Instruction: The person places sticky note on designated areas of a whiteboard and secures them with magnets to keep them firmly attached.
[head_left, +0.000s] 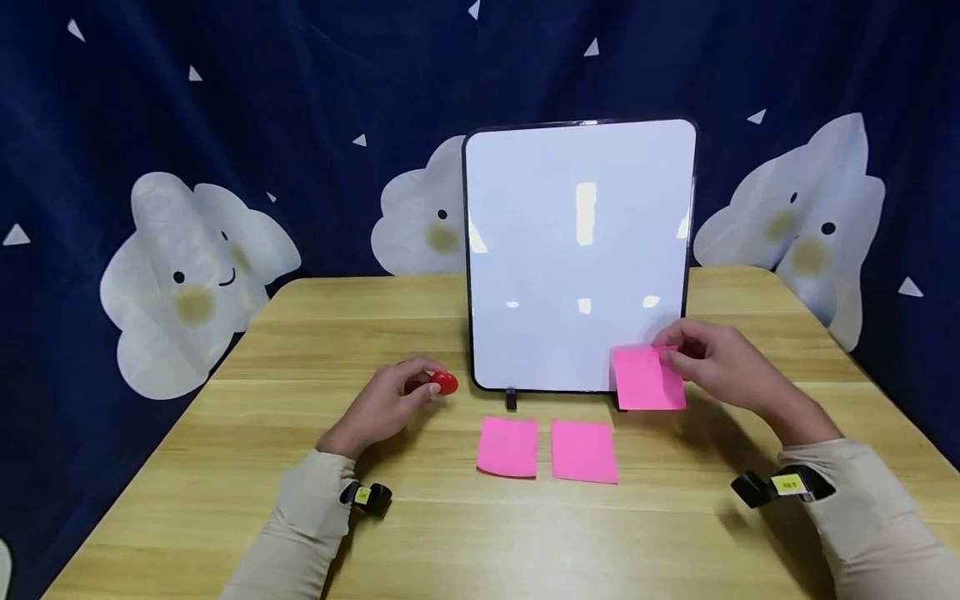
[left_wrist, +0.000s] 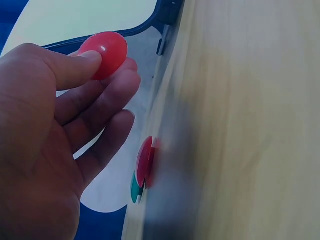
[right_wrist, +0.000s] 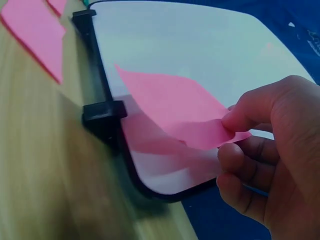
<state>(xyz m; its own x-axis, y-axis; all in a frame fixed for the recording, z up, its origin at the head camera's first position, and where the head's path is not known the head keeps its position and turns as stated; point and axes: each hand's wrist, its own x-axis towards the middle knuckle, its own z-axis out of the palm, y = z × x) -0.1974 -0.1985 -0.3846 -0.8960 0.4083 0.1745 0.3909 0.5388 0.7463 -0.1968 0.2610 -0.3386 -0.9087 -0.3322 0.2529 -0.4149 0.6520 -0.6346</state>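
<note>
Between thumb and fingers, my left hand (head_left: 388, 402) pinches a round red magnet (left_wrist: 111, 54), just left of the whiteboard's lower left corner. The whiteboard (head_left: 555, 250) stands upright on small black feet. My right hand (head_left: 723, 367) pinches a pink sticky note (head_left: 647, 379) by its upper right corner. That note overlaps the board's lower right part in the head view; in the right wrist view it bends in front of the white surface. Two more pink notes, one left (head_left: 508, 447) and one right (head_left: 584, 452), lie side by side on the table before the board.
Another red magnet (left_wrist: 144, 162) and a green one (left_wrist: 134, 189) lie on the wooden table (head_left: 480, 542) below my left hand, hidden in the head view. A dark blue curtain (head_left: 315, 75) with white clouds hangs behind the table.
</note>
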